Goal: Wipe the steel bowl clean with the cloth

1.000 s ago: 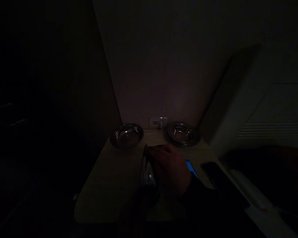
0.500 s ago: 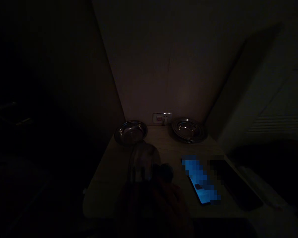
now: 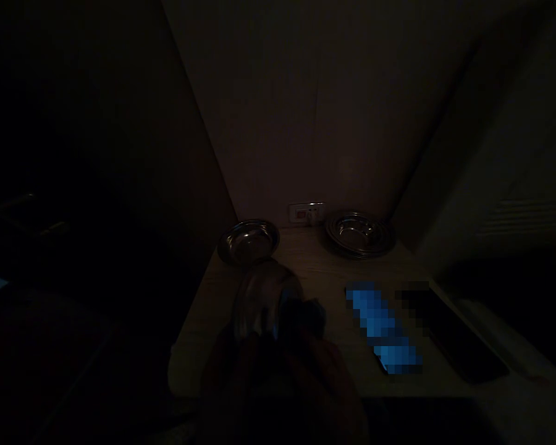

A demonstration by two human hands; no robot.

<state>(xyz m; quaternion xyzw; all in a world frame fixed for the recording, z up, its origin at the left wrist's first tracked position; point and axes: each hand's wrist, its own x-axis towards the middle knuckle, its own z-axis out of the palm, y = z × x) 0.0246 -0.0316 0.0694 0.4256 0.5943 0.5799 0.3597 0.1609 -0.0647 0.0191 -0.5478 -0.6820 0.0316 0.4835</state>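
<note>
The scene is very dark. Just above the near part of a wooden table [image 3: 199,346], a shiny metal bowl [image 3: 262,293] is tilted in front of me. My left hand [image 3: 227,371] grips the bowl from its lower left, with the fingers only dimly visible. On the bowl's right side, my right hand [image 3: 327,371] is closed round a dark bunched cloth [image 3: 310,315] that touches the metal. The bowl's lower part is lost in shadow.
Another metal bowl [image 3: 231,247] stands at the back left, and stacked metal dishes [image 3: 384,238] at the back right. A lit phone [image 3: 380,324] and a dark flat object [image 3: 463,340] lie to the right. A wall socket [image 3: 301,214] is behind the table.
The held bowl has turned slightly and shows more of its side. My left hand sits a little further left on it. The whole view has shifted slightly.
</note>
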